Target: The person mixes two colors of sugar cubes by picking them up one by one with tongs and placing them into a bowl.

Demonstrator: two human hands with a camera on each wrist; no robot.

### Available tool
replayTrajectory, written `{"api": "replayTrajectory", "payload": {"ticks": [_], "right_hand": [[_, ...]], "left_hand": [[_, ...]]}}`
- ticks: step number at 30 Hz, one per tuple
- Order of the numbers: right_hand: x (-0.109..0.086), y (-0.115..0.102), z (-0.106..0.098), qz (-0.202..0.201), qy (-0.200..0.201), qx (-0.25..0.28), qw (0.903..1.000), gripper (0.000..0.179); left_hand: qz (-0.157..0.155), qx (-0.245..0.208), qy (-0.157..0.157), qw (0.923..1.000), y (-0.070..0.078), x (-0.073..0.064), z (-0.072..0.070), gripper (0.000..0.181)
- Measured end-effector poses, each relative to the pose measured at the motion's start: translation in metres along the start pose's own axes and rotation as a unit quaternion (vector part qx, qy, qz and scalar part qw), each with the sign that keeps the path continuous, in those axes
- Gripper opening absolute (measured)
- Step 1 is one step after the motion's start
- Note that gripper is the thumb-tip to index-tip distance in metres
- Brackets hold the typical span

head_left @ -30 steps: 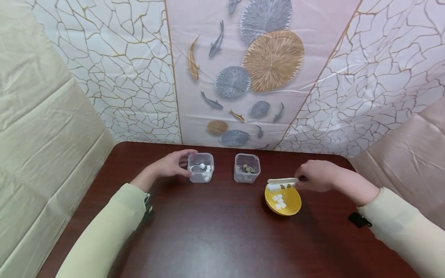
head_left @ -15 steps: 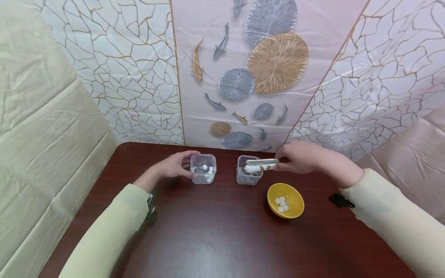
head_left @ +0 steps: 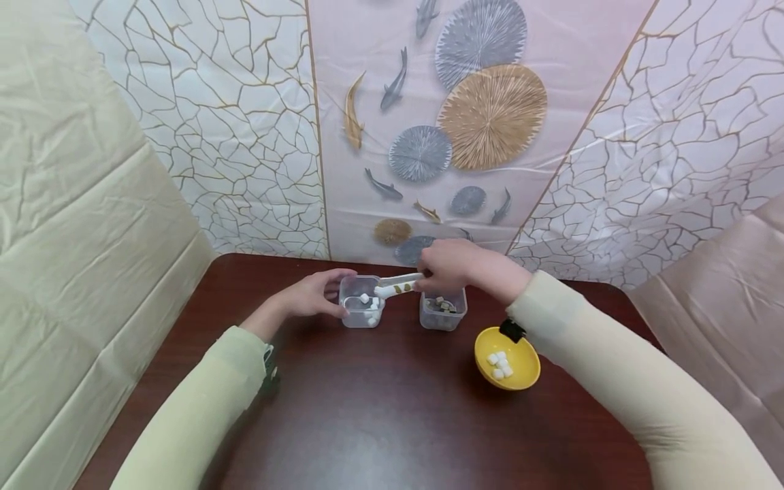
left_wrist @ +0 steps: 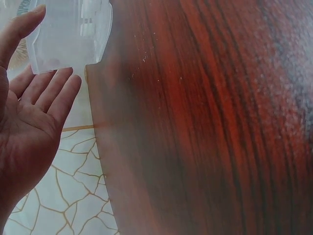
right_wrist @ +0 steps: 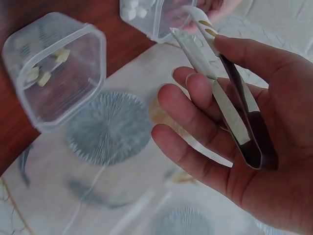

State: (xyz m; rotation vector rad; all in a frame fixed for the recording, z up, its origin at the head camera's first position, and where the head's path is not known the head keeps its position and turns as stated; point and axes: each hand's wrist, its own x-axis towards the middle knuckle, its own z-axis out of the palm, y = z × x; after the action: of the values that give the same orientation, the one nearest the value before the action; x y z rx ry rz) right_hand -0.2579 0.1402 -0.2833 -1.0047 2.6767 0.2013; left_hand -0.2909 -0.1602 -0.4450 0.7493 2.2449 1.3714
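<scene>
The tongs (right_wrist: 228, 110) reach their tips over the right rim of the clear tub (head_left: 355, 318) of white cubes (head_left: 374, 307); the right hand (head_left: 450, 264) grasps them between thumb and fingers, arms slightly parted, with nothing seen between the tips. They look light and springy, a bent strip with smooth white arms, so they should squeeze easily; the best hold is probably partway along the arms, as now, with the bend lying toward the palm. The cubes look light and small; whether they are soft or crumbly cannot be told, so a gentle pinch across flat sides seems wise. The tub itself seems thin, smooth plastic, likely to slide if nudged. The left hand (head_left: 309, 294) holds it from its left side, thumb toward the near corner and fingers toward the far one, a sensible place to steady it. Just to the tub's right stands a second clear container (head_left: 437, 324) with tan cubes (head_left: 442, 305); farther right and nearer the person than the tub is a yellow bowl (head_left: 524, 355) holding white pieces (head_left: 500, 365).
</scene>
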Motion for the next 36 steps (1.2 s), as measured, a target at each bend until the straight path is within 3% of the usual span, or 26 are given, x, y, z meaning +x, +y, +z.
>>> {"api": "replayTrajectory", "payload": {"ticks": [8, 15, 26, 36], "right_hand": [[0.037, -0.018, 0.000, 0.051, -0.055, -0.016, 0.9971, 0.046], [0.061, -0.033, 0.003, 0.068, -0.071, -0.064, 0.9931, 0.034], [0.083, -0.050, 0.007, 0.079, -0.086, -0.115, 0.9865, 0.025], [0.094, -0.054, 0.011, 0.087, -0.091, -0.109, 0.9860, 0.028]], "left_hand": [[-0.006, 0.003, 0.000, 1.0000, -0.003, 0.002, -0.001, 0.088], [-0.008, 0.002, -0.002, 1.0000, -0.005, 0.003, -0.002, 0.088], [-0.001, -0.004, -0.004, 1.0000, -0.005, 0.003, -0.002, 0.088], [0.005, -0.011, -0.006, 0.9999, -0.004, 0.002, -0.002, 0.087]]}}
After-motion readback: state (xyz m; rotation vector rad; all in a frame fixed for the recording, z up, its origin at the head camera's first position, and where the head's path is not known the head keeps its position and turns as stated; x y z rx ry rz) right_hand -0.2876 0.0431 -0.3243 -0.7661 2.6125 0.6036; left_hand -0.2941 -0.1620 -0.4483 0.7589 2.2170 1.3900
